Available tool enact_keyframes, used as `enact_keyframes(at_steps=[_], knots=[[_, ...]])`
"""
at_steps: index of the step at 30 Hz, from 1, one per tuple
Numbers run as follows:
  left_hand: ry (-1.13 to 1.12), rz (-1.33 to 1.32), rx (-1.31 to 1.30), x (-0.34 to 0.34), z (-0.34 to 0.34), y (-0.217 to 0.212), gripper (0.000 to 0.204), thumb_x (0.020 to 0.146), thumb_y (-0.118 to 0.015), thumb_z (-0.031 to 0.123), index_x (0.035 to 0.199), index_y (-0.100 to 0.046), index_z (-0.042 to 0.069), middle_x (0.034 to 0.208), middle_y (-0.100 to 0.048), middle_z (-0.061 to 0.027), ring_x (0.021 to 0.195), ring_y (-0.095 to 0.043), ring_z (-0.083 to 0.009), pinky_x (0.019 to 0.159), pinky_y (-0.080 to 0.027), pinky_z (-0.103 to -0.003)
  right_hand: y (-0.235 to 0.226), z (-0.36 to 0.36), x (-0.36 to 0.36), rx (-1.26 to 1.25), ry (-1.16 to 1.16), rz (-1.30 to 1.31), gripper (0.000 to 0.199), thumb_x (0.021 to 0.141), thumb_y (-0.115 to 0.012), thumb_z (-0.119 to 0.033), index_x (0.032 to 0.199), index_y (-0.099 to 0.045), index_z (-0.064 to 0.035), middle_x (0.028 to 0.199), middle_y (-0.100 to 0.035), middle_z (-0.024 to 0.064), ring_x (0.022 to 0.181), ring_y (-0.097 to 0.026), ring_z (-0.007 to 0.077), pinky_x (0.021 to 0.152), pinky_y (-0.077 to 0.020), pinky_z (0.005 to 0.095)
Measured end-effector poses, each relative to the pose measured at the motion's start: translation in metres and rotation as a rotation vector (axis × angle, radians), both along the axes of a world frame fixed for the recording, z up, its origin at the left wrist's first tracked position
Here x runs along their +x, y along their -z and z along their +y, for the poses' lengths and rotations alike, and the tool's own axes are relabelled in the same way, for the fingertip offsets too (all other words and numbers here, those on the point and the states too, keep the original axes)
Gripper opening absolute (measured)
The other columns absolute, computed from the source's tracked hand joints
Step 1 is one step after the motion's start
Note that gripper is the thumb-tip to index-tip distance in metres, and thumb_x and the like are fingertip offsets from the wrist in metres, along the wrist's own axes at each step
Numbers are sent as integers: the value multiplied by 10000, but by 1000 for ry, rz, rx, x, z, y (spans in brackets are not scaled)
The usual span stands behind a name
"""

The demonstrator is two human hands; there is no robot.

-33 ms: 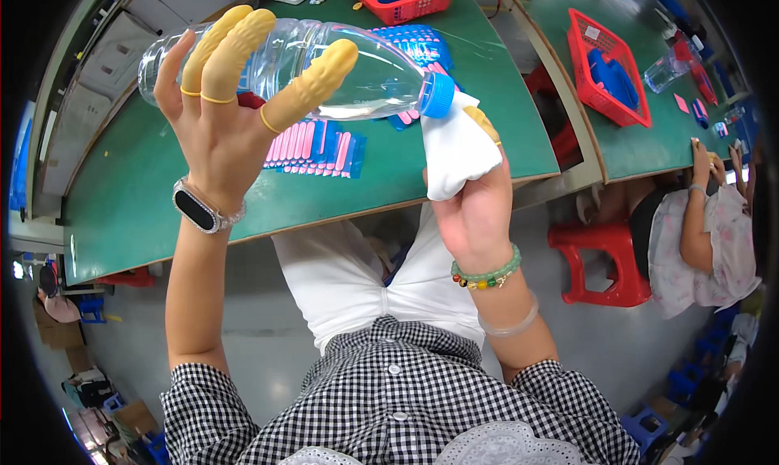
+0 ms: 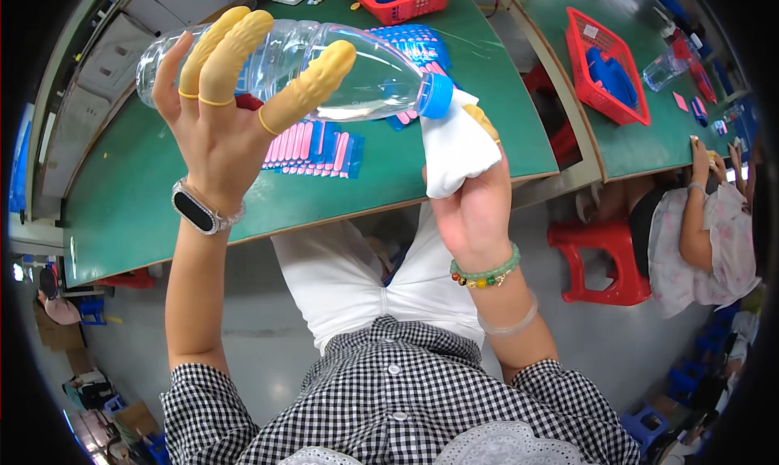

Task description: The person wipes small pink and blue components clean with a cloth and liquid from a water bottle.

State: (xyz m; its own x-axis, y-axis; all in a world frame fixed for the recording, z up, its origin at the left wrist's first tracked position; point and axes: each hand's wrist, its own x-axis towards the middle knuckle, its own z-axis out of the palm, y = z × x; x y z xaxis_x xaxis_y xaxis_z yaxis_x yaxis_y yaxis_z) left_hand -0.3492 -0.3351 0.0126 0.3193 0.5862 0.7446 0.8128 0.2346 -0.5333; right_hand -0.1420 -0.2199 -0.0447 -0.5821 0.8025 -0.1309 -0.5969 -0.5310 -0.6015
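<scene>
A clear plastic bottle (image 2: 369,71) with a blue cap lies sideways in the air above the green table, its cap end toward the right. My left hand (image 2: 213,128) grips its body; yellow finger cots cover several of the fingers. In my right hand (image 2: 479,197) is a white cloth (image 2: 458,152), bunched up just below the blue cap (image 2: 436,96) and touching it. A yellow cot shows on one right finger behind the cloth. Below the bottle, pink strips in blue packaging (image 2: 312,148) lie in a row on the table. A little liquid seems to sit in the bottle.
More blue and pink packets (image 2: 418,47) lie farther back on the green table (image 2: 154,189). A red basket (image 2: 398,9) stands at its far edge. On the neighbouring table another red basket (image 2: 607,67) holds blue items; a co-worker sits there on a red stool (image 2: 600,262).
Almost nothing differs. Both hands, the bottle and the cloth have shifted by only a few pixels.
</scene>
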Motion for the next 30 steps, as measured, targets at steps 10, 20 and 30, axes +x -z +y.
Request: enact_keyframes(at_steps=[10,20,30], knots=[[1,-191,24,0,7,-1,525,680,-890,85,1113,-736,340,1334,-523,-44,1363,-401,-301,1112,-369,-433,2,10,-5,13,-99,106,268,1035,-501,-242,1259,-567,-111,965,-609,-3,658,-487,84,551,-392,233],[169,-725,-141,-9,24,27,854,650,-910,13,1413,-544,130,1388,-527,-114,1151,-617,-246,920,-570,-347,7,19,-26,-323,-403,612,305,1002,-571,-284,1238,-579,-91,979,-616,3,709,-513,120,599,-393,270],[344,-1531,205,-61,43,44,941,723,-918,100,1452,-328,18,1230,-615,-130,1056,-666,-180,907,-558,-308,39,66,0,-49,-248,485,332,966,-618,-231,1256,-587,-75,1027,-659,20,775,-608,119,631,-466,272]])
